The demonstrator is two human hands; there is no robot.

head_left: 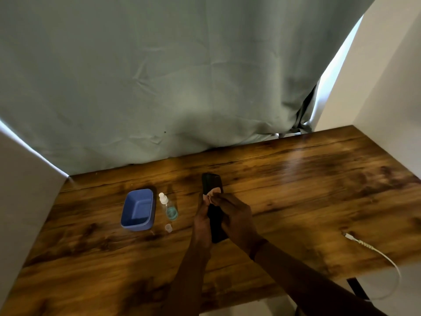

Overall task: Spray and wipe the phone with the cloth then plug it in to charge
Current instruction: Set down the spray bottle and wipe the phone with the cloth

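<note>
Above the middle of the wooden table (296,179), both hands hold a black phone (210,182) lengthwise, its far end pointing toward the grey-green curtain (159,76) behind the table. The left hand (201,221) is wrapped around the phone's left edge, fingers closed on it. The right hand (237,216) covers the phone's right side and pinches a small pinkish cloth (214,192) against the phone's upper face, fingers clamped on the cloth. Whether the phone's near end rests on the table or is lifted clear of it cannot be told.

Left of the hands, a clear spray bottle (168,207) with a white nozzle lies on the table, a little blue-green liquid pooled at its base end. Its small clear cap (168,227) sits apart, just nearer the camera. Just beside the bottle on its left stands an open blue plastic container (137,210).

Far right, near the table's front edge, a white charging cable (373,249) lies with its connector end on the wood; the rest loops off the edge and down. It is well apart from the phone. White walls flank the table on both sides.
</note>
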